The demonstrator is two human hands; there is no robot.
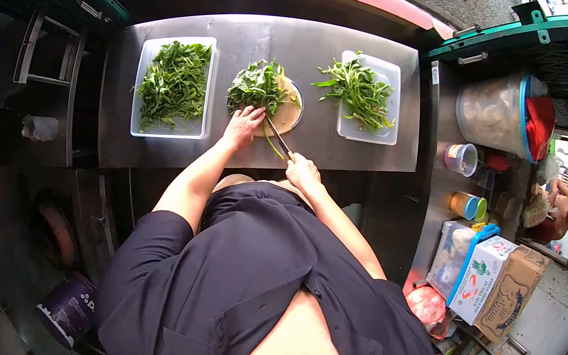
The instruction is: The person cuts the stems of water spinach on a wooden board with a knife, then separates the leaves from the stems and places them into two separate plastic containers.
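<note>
My left hand [243, 125] presses down on a bunch of green leafy stalks [257, 86] that lies on a round wooden cutting board [290, 113] in the middle of a steel counter. My right hand [301, 171] grips the handle of a knife [277, 136], whose blade points up-left toward the stems just right of my left hand's fingers.
A white tray of cut greens [173, 84] sits left of the board; a white tray with loose leafy stalks [365, 95] sits right. The steel counter [347, 154] ends at a near edge. Tubs, cups and boxes [482, 279] crowd a shelf at right.
</note>
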